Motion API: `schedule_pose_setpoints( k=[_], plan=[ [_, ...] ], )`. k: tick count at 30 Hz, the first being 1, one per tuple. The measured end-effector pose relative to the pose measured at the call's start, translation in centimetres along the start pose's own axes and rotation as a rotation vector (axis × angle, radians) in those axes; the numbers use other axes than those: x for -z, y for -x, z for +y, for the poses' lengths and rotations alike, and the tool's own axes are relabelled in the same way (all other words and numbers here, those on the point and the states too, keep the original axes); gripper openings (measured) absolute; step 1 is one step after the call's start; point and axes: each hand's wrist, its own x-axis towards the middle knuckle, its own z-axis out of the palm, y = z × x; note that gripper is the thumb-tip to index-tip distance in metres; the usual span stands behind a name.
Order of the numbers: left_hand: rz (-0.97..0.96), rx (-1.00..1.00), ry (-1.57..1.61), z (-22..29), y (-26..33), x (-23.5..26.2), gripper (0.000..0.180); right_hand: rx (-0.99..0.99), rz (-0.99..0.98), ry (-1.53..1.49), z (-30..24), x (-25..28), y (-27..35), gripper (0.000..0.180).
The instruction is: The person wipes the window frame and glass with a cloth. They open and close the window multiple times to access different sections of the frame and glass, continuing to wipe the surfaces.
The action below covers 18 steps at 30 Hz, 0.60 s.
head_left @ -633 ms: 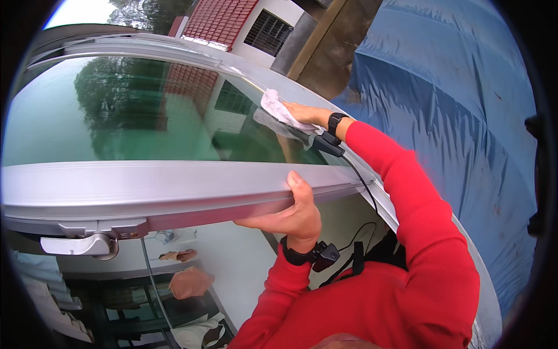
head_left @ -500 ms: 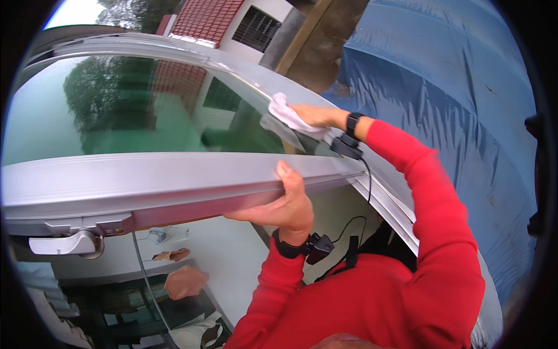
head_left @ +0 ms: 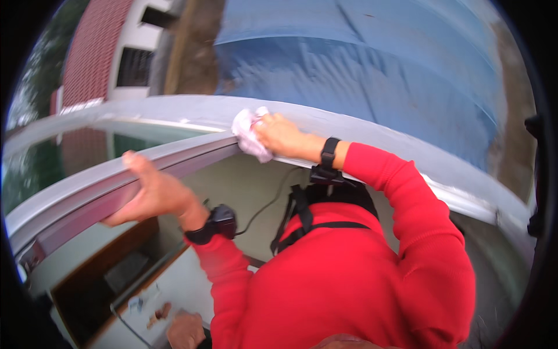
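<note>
My right hand (head_left: 281,135) holds a crumpled pale pink cloth (head_left: 251,135) against the end of the window sash, where the sash meets the sill. My left hand (head_left: 154,195) grips the silver metal frame (head_left: 87,180) of the sash, thumb over the top and fingers beneath. The frame slants from lower left up to the cloth. Beyond it, the green-tinted glass (head_left: 43,166) reflects the building outside. Both wrists carry black straps with small dark boxes. The cloth hides the frame's end.
Outside the grey sill (head_left: 325,119) hangs a large blue tarp (head_left: 325,64). A building with a red tiled roof (head_left: 96,46) stands at the far left. Indoors, an open brown wooden compartment (head_left: 110,273) and a white surface (head_left: 160,291) with small items lie below my left arm.
The view has turned, and the frame now slants more steeply. My right hand with the cloth has gone from the glass near its edge to the frame's end. My left hand still grips the frame.
</note>
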Motion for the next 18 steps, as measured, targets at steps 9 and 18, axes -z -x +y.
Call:
schedule_pose_setpoints(
  k=[9,18],
  plan=[
    [-0.023,-0.115,-0.1,-3.6,-0.9,-1.2,0.099,-0.327,0.483,0.393,6.1,5.9,31.3,0.027],
    [0.089,-0.266,-0.067,-5.4,-1.5,-2.0,0.111,-0.752,0.833,0.111,5.9,15.9,41.2,0.039]
  ],
)
